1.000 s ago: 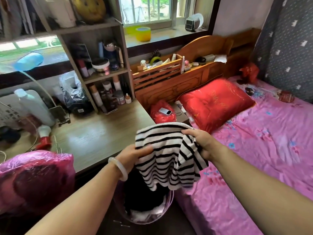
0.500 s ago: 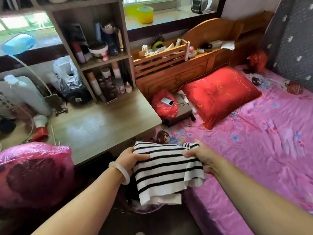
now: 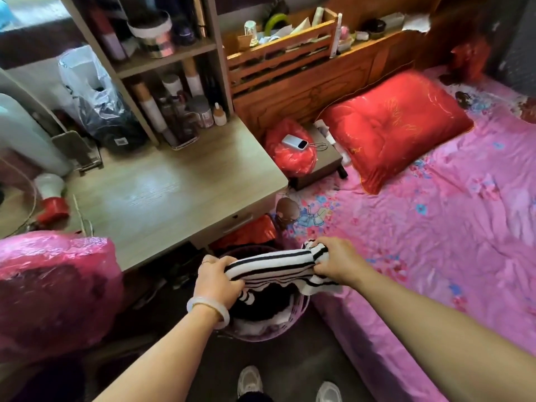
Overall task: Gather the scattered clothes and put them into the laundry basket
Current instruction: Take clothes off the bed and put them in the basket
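A black-and-white striped garment [image 3: 278, 265] is stretched flat between my two hands, right over the mouth of a round purple laundry basket [image 3: 301, 310] on the floor between desk and bed. My left hand [image 3: 216, 281] grips its left end; a pale bangle sits on that wrist. My right hand [image 3: 333, 261] is closed on the bunched right end. Dark and white clothes lie inside the basket under the garment.
A wooden desk [image 3: 174, 198] with shelves of bottles stands to the left. A pink plastic bag [image 3: 55, 288] bulges at lower left. The pink-sheeted bed [image 3: 449, 227] with a red pillow [image 3: 394, 123] fills the right. My shoes [image 3: 249, 381] are just below the basket.
The striped garment has been lowered from chest height down to the basket's rim and folded flatter between my hands. The camera has tilted downward.
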Available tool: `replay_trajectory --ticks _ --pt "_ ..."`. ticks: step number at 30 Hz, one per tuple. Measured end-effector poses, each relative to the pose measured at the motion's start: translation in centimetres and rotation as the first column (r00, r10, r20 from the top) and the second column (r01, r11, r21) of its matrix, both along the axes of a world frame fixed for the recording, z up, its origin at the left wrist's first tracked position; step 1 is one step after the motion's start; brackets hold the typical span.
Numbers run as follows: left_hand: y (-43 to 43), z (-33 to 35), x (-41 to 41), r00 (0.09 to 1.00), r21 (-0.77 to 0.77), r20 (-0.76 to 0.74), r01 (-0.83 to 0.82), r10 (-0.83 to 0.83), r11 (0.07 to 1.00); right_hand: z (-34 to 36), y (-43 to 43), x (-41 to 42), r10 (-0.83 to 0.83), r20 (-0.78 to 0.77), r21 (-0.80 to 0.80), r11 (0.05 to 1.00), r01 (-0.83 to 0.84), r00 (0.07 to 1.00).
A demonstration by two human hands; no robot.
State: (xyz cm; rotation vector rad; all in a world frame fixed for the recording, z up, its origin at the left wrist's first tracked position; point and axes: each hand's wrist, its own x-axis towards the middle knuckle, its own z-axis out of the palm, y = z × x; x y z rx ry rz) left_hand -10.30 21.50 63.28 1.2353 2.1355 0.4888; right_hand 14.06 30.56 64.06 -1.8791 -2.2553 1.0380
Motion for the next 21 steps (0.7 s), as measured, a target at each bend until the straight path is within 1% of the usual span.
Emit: replay_trajectory --ticks 2,3,5,6,8,9,11,13,14,15,19,21 --pt "0.2 -1.7 -1.0 1.0 0.002 -0.01 -0.026 0.026 1.0 -1.8 0.2 -0.4 -0.016 0.016 0.035 0.999 0.015 1.0" --pt "0.3 -2.3 -1.4 0.999 0.009 -0.045 0.001 -0.001 1.0 -2.5 0.2 -0.6 0.0 0.03 0.061 0.998 -0.002 1.0" --pt "0.5 -3.4 -2.1 0.981 0.051 -0.157 0.121 -0.112 0.991 -3.9 0.1 -1.2 0.093 0.081 0.12 0.987 -0.102 0.992" --pt "0.7 -4.1 -2.5 0.954 0.07 -0.231 0.212 -0.191 0.975 -4.7 0.2 -1.6 0.161 0.115 0.138 0.975 -0.176 0.98" --pt "1.0 -5.5 -3.2 0.857 0.056 -0.363 0.413 -0.367 0.909 -6.3 0.1 -2.2 0.266 0.167 0.145 0.946 -0.291 0.949" --pt "1.0 -6.3 -3.5 0.806 0.024 -0.396 0.487 -0.439 0.873 -7.3 -0.1 -2.4 0.304 0.183 0.135 0.934 -0.33 0.935" --pt "1.2 -8.5 -4.1 0.703 -0.076 -0.434 0.595 -0.564 0.8 -10.0 -0.4 -3.0 0.377 0.215 0.1 0.909 -0.404 0.901" --pt "1.4 -10.6 -4.4 0.605 -0.196 -0.441 0.656 -0.663 0.729 -12.3 -1.0 -3.6 0.448 0.252 0.052 0.879 -0.475 0.858" --pt "1.7 -11.9 -4.7 0.569 -0.226 -0.453 0.672 -0.687 0.705 -13.7 -1.0 -3.9 0.464 0.258 0.036 0.872 -0.489 0.847" --pt "2.0 -13.0 -4.9 0.552 -0.237 -0.466 0.675 -0.692 0.699 -14.9 -1.1 -4.2 0.469 0.252 0.038 0.869 -0.493 0.846" --pt "3.4 -16.1 -5.9 0.559 -0.169 -0.548 0.655 -0.623 0.737 -18.3 -0.4 -5.2 0.436 0.205 0.144 0.872 -0.467 0.876" --pt "3.6 -17.7 -6.4 0.549 -0.148 -0.585 0.652 -0.597 0.744 -20.1 -0.3 -5.4 0.389 0.153 0.21 0.885 -0.415 0.908"
